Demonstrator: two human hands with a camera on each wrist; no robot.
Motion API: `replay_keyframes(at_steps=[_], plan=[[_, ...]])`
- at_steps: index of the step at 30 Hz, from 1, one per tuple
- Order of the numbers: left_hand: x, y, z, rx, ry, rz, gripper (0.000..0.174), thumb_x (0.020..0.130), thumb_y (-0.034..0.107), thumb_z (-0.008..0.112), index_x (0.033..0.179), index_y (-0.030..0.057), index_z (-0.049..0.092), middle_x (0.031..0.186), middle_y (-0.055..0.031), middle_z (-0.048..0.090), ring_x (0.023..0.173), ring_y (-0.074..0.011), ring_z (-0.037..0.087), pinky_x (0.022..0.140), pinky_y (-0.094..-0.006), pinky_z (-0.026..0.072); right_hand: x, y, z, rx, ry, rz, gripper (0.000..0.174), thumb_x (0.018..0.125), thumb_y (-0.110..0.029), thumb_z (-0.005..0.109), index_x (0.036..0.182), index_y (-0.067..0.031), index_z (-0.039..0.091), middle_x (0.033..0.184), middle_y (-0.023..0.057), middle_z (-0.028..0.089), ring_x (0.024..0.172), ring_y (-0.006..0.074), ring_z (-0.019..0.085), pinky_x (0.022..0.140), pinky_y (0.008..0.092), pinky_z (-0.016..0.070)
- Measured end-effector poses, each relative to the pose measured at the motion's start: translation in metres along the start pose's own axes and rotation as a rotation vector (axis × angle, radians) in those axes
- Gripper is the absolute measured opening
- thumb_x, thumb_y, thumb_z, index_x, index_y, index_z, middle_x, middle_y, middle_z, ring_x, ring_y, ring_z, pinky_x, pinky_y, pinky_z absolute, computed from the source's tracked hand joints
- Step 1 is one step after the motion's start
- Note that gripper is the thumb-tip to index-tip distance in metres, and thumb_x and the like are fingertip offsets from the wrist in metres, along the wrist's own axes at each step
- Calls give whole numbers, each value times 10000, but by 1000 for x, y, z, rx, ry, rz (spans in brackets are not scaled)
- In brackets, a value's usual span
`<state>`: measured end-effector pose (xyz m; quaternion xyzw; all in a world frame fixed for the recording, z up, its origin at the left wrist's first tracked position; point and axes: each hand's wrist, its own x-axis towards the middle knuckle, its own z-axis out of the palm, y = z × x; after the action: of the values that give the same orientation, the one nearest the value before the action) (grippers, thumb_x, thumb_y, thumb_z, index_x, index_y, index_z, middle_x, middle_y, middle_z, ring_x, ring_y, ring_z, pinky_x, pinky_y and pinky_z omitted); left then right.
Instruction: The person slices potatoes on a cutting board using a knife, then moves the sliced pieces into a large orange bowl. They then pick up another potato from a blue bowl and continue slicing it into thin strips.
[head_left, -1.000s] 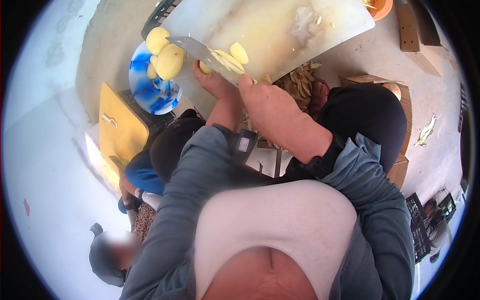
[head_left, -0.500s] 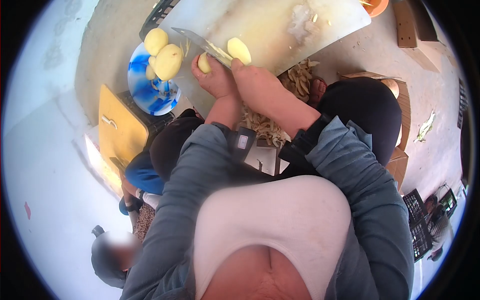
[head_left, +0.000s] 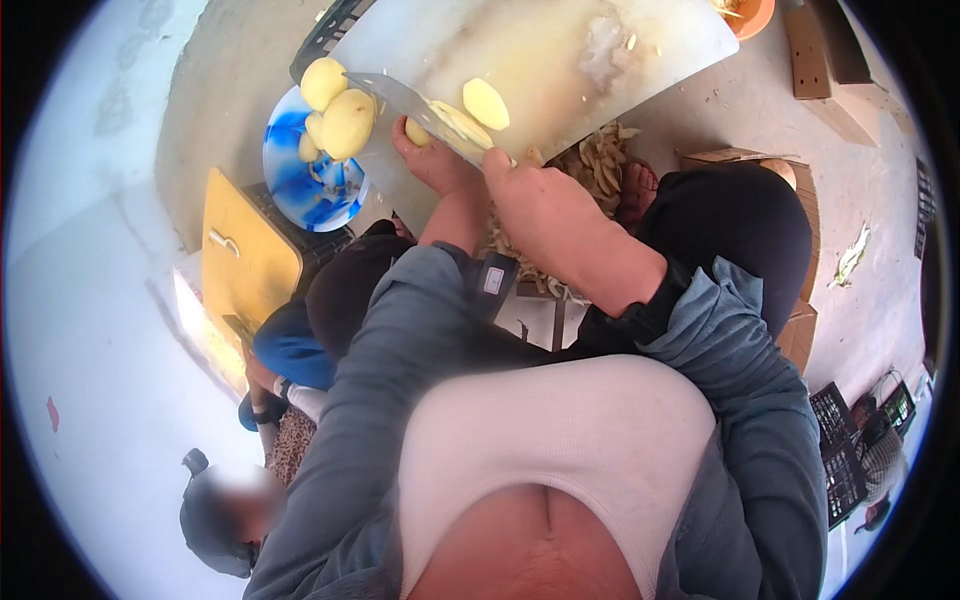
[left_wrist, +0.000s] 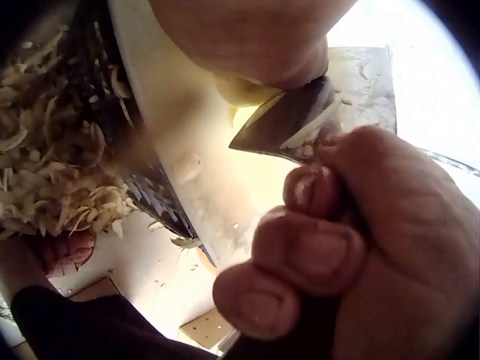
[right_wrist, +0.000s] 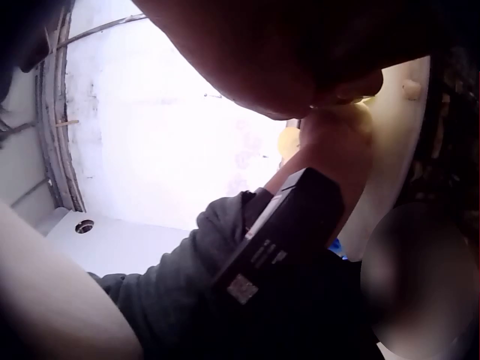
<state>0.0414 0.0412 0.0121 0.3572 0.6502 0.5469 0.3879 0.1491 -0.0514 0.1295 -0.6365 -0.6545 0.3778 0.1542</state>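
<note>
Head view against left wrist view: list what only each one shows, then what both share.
Only the head view: the blue plate with whole peeled potatoes, an orange bowl past the board's far corner, and both sleeved forearms.
Only the left wrist view: the right hand close up, its fingers curled round a dark handle.
Both: the knife over the white cutting board, the left hand holding the potato piece, and the pile of cut strips next to the board.
</note>
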Motion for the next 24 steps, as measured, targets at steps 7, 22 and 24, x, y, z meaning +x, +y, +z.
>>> replay_keyframes(at_steps=[7,22,24], plan=[[7,-7,-4,-139,-57,-58,379,858,20,549,1217,39,431,1116,-98,520,965,-208,555,809,-304,486,-9,-3,-6,-9,-15,-31,188,780,5,511,929,34,400,727,247,604,700,391,635,605,435,517],[10,-16,-6,-22,-51,12,404,850,3,561,1227,32,417,1103,-111,542,951,-195,570,800,-293,490,8,1,2,46,-7,-3,179,767,7,522,913,37,422,721,233,621,708,366,648,601,416,523],[4,-8,-4,-7,-46,-3,392,856,13,560,1222,30,421,1097,-111,547,951,-195,569,805,-293,486,12,2,5,38,6,0,142,795,-36,520,899,26,445,730,219,632,704,343,660,594,400,529]])
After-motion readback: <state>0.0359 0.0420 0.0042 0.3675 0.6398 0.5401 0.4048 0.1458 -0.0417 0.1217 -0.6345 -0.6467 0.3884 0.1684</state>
